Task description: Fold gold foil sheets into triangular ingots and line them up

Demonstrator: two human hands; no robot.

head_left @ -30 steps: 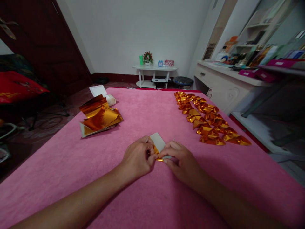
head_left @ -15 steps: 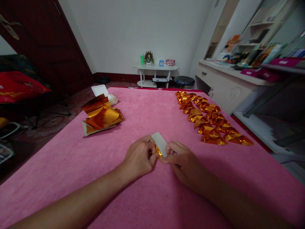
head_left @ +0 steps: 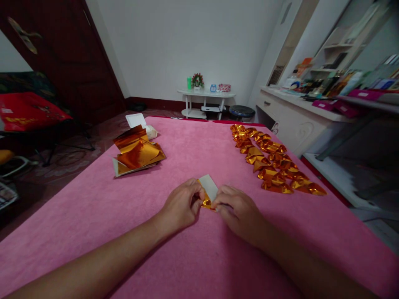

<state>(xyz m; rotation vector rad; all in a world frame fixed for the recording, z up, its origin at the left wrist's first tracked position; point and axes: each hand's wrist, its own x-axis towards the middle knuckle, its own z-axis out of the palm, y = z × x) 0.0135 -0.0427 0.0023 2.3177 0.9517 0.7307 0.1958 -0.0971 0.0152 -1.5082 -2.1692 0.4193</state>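
Between my hands lies a partly folded sheet of gold foil paper (head_left: 208, 185), its pale back facing up and a strip of shiny gold along its left and near edges. My left hand (head_left: 183, 203) pinches the left edge between thumb and fingers. At the near right corner my right hand (head_left: 238, 211) grips the sheet, fingers curled, covering that corner. A loose stack of flat gold foil sheets (head_left: 140, 153) sits at the left of the table. Folded gold foil pieces (head_left: 254, 155) stand in rows on the right.
A pink cloth (head_left: 156, 253) covers the table. Behind the foil stack is an open white container (head_left: 136, 120). Beyond the far edge stand a small white table (head_left: 207, 93) and a round stool (head_left: 242, 111); a cluttered white dresser (head_left: 289, 110) is at the right.
My fingers have drawn slightly apart along the near edge, and more gold shows between them. The whole view has shifted a little.
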